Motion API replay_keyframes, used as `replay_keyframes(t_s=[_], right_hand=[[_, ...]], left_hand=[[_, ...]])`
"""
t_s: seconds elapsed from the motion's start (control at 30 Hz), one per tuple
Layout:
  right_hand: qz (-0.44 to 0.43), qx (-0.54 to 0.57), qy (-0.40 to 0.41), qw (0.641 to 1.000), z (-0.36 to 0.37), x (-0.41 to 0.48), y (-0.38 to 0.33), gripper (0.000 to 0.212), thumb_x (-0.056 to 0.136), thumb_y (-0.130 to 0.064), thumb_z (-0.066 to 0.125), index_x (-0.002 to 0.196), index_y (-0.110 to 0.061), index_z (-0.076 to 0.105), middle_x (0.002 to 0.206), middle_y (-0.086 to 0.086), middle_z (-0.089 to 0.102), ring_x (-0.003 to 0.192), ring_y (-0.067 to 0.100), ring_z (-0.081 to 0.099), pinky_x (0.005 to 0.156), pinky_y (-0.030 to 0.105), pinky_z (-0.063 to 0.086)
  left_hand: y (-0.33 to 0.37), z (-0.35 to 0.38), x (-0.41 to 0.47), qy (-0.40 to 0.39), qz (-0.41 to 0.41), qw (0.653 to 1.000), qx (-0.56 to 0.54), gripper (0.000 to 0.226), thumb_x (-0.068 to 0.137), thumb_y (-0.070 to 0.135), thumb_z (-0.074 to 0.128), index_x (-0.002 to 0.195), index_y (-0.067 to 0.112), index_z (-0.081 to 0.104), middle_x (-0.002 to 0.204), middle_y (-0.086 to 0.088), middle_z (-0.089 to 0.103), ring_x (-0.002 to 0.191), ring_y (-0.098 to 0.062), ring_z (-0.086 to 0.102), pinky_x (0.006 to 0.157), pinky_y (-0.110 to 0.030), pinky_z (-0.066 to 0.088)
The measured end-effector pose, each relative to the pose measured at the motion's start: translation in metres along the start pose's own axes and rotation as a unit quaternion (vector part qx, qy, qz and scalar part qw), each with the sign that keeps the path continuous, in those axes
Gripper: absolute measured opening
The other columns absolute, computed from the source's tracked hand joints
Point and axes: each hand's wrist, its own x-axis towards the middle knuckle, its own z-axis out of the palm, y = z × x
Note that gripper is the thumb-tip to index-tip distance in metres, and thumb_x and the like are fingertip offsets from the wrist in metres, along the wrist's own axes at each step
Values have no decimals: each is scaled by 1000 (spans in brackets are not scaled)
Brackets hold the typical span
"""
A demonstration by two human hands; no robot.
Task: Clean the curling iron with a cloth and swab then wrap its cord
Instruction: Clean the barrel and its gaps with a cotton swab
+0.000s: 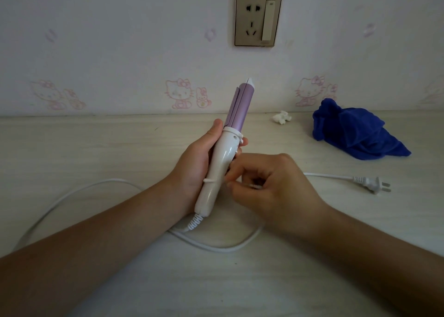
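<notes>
My left hand grips the white handle of the curling iron, held upright above the table with its purple barrel pointing up and away. One turn of the white cord crosses the lower handle. My right hand pinches the cord just right of the handle, fingers curled. The rest of the cord loops loosely on the table and ends at the plug on the right. A crumpled blue cloth lies at the back right. A small white wad sits near the wall.
The pale wooden table meets a wall with cartoon wallpaper. A wall socket with a switch sits above the curling iron. A long arc of the cord lies at the left of the table.
</notes>
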Motion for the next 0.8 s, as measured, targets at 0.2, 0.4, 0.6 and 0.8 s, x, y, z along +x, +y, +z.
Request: replay_keyframes(t_s=[0.2, 0.4, 0.6, 0.8], right_hand=[[0, -6, -20, 1000, 0, -2, -2, 9, 86, -7, 74, 85, -15, 76, 60, -1, 58, 52, 14, 53, 56, 37, 50], [-15, -4, -48, 999, 3, -3, -3, 7, 87, -11, 74, 86, -18, 76, 62, -5, 61, 54, 15, 56, 58, 37, 52], [9, 6, 54, 998, -14, 5, 8, 15, 90, -15, 72, 84, -28, 75, 52, -2, 54, 47, 17, 43, 51, 19, 39], [10, 32, 159, 987, -31, 11, 7, 8, 90, -25, 66, 87, -23, 73, 58, 5, 57, 48, 17, 45, 47, 27, 39]], left_hand=[[-1, 3, -3, 14, 3, 1000, -21, 55, 102, 49, 45, 115, -2, 62, 76, -7, 53, 60, -15, 46, 56, -27, 39], [0, 3, -5, 21, 3, 999, -28, 56, 103, 50, 46, 116, -2, 62, 77, -7, 54, 58, -15, 49, 55, -25, 43], [2, 6, -6, 64, 36, 996, 41, 51, 106, 45, 44, 96, 3, 71, 67, -9, 64, 50, -18, 57, 46, -24, 49], [2, 21, -15, 21, 54, 998, 28, 44, 107, 40, 45, 109, 4, 70, 77, -10, 71, 60, -19, 63, 52, -29, 52]])
